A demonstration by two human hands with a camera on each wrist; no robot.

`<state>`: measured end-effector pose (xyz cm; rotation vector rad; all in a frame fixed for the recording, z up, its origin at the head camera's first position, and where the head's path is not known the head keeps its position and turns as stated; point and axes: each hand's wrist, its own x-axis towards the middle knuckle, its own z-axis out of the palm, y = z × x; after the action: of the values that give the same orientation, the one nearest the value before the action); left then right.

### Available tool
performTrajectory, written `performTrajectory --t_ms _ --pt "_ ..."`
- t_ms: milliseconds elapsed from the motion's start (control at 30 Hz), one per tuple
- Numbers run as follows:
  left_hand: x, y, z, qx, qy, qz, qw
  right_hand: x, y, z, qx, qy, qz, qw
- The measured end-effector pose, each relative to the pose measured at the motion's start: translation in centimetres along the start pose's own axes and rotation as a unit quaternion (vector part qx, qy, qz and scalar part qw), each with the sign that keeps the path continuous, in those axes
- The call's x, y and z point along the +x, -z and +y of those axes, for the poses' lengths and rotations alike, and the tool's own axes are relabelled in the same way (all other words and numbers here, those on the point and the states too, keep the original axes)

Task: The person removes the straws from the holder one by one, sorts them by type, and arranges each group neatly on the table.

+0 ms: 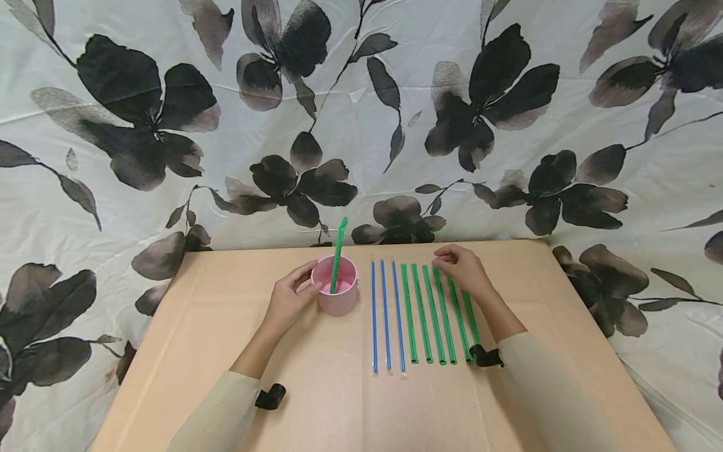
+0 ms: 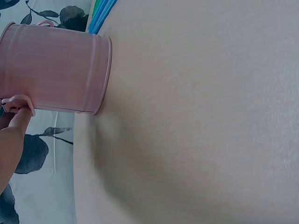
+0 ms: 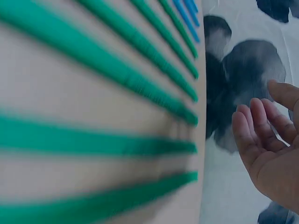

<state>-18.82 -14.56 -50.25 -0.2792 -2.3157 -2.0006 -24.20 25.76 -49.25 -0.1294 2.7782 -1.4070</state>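
A small pink bucket [image 1: 339, 305] stands on the table left of the straws, with one green straw [image 1: 337, 257] leaning upright in it. My left hand [image 1: 289, 302] holds the bucket at its left side. In the left wrist view, a fingertip meets the handle mount on the bucket [image 2: 56, 70]. Over the far ends of the right-hand green straws hovers my right hand [image 1: 465, 270], fingers loosely bent. Nothing shows between those fingers in the right wrist view. Several green straws [image 1: 425, 314] lie side by side, partly hidden by the right hand and wrist.
Three blue straws [image 1: 386, 314], with clear wrapper ends showing, lie parallel between the bucket and the green straws. A tan table surface [image 1: 322, 389] carries everything. Behind its far edge hangs a white cloth [image 1: 361, 125] with dark flowers. Each wrist wears a black mount.
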Motion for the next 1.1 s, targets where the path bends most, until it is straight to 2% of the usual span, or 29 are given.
performTrajectory --t_ms 200,367,633,767,1100 --pt "0.1 0.0 0.0 -0.005 0.002 -0.001 1.0 1.5 -2.4 -3.1 0.058 0.027 -0.017 0.998" --pt "0.2 0.1 0.0 -0.007 0.004 -0.003 1.0 2.5 -4.4 -5.4 0.131 0.029 -0.047 0.99" --pt "0.6 0.2 -0.1 -0.005 0.0 -0.005 1.0 3.8 -7.4 -8.6 0.202 0.041 -0.081 0.975" --pt "0.7 0.0 -0.2 -0.005 -0.003 -0.004 1.0 4.5 -8.8 -9.7 0.222 0.048 -0.097 0.969" --pt "1.0 -0.2 -0.2 -0.003 -0.011 -0.001 0.9999 6.0 -11.7 -12.1 0.227 0.082 -0.126 0.962"
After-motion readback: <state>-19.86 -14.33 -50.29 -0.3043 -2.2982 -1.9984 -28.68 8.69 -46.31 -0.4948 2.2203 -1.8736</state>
